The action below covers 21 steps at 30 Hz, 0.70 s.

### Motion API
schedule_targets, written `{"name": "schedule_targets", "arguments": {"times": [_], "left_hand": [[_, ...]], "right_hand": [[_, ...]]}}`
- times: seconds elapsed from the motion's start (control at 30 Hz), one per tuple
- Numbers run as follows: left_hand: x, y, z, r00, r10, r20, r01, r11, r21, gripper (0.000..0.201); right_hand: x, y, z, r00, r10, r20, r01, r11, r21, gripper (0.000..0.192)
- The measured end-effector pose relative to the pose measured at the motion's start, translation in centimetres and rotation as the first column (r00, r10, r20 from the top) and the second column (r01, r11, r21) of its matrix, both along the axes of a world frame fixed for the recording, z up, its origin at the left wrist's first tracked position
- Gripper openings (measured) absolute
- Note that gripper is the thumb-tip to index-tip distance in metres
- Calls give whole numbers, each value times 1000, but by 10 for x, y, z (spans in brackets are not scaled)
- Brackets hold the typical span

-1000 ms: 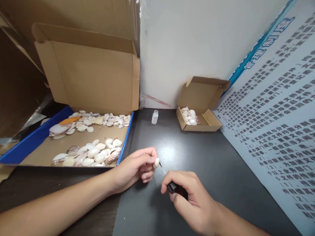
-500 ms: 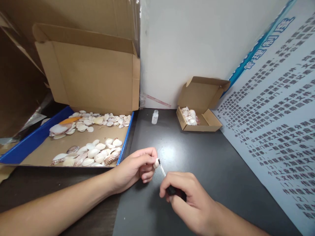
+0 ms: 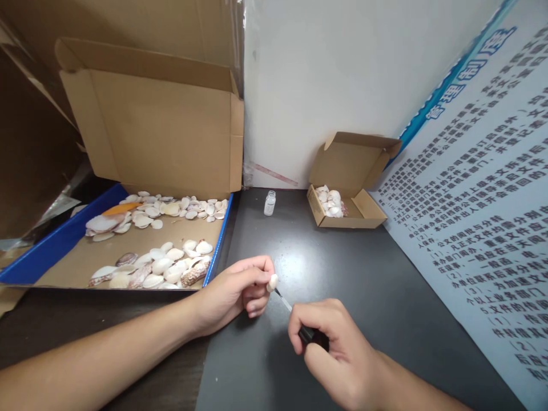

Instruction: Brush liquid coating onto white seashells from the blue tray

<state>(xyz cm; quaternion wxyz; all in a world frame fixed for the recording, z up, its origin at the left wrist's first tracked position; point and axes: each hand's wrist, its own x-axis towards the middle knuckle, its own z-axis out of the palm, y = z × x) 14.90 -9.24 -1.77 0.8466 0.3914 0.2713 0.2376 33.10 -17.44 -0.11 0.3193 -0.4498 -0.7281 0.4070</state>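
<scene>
My left hand [image 3: 233, 294] pinches a small pale shell [image 3: 273, 282] between thumb and fingertips, just above the dark tabletop [image 3: 342, 268]. My right hand [image 3: 334, 348] grips the black cap of a thin brush [image 3: 285, 301]. The brush tip touches the lower edge of the shell. A small clear bottle [image 3: 269, 203] stands uncapped at the back of the table, well away from both hands.
A large open cardboard box with a blue rim [image 3: 217, 245] lies at the left and holds several shells [image 3: 162, 265]. A small open cardboard box [image 3: 347, 194] with several shells stands at the back right. A printed poster [image 3: 483, 228] leans along the right side.
My right hand has shifted slightly right and down, and the brush tip has slid from the shell's upper side to its lower edge. My left hand has stayed in place.
</scene>
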Motion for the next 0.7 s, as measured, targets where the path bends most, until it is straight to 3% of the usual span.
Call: {"name": "schedule_targets", "arguments": {"times": [0.43, 0.63, 0.7], "left_hand": [[0, 0, 0, 1000, 21, -1, -21, 999, -27, 11], [1, 0, 0, 1000, 10, 4, -10, 1000, -18, 15], [1, 0, 0, 1000, 2, 8, -2, 1000, -19, 15]], "right_hand": [[1, 2, -6, 998, 1, -55, 8, 985, 171, 19], [1, 0, -3, 1000, -23, 7, 23, 1000, 6, 11], [0, 0, -3, 1000, -28, -11, 29, 999, 28, 11]]}}
